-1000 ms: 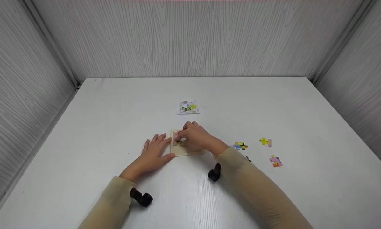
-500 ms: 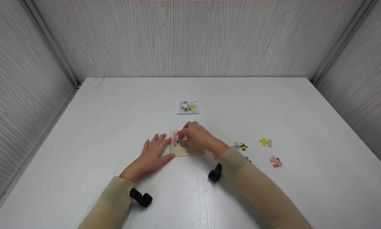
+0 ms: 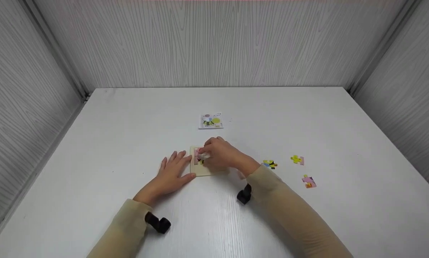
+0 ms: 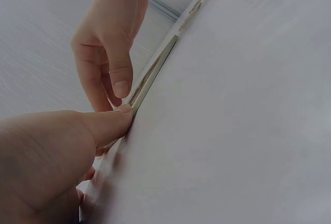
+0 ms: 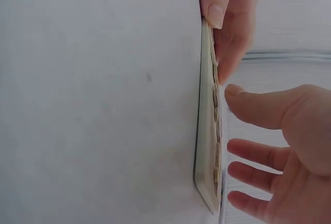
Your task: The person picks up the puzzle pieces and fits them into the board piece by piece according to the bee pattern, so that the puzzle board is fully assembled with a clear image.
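In the head view a pale wooden puzzle tray (image 3: 207,172) lies mid-table, its left part filled with pink and yellow-black pieces. My left hand (image 3: 172,175) rests beside it with fingers spread, the thumb touching the tray's near left corner and the fingers along its left side. Over the tray is my right hand (image 3: 219,154), its fingertips down at the fitted puzzle pieces (image 3: 198,156) and hiding the tray's right side. In the right wrist view its thumb (image 5: 253,105) and fingers stand apart, with nothing seen between them. Low raised pieces show along the tray's edge there.
A bee picture card (image 3: 211,120) lies behind the tray. To the right are loose puzzle pieces: a blue, yellow and black one (image 3: 270,164) near the right sleeve, a yellow and pink one (image 3: 297,159) and a pink and orange one (image 3: 309,181). Grey wood-grain walls (image 3: 214,43) enclose the table.
My right hand shifts its fingertips slightly over the fitted pieces, and its wrist turns a little. A dark piece beside the right sleeve is now covered. The left hand stays put.
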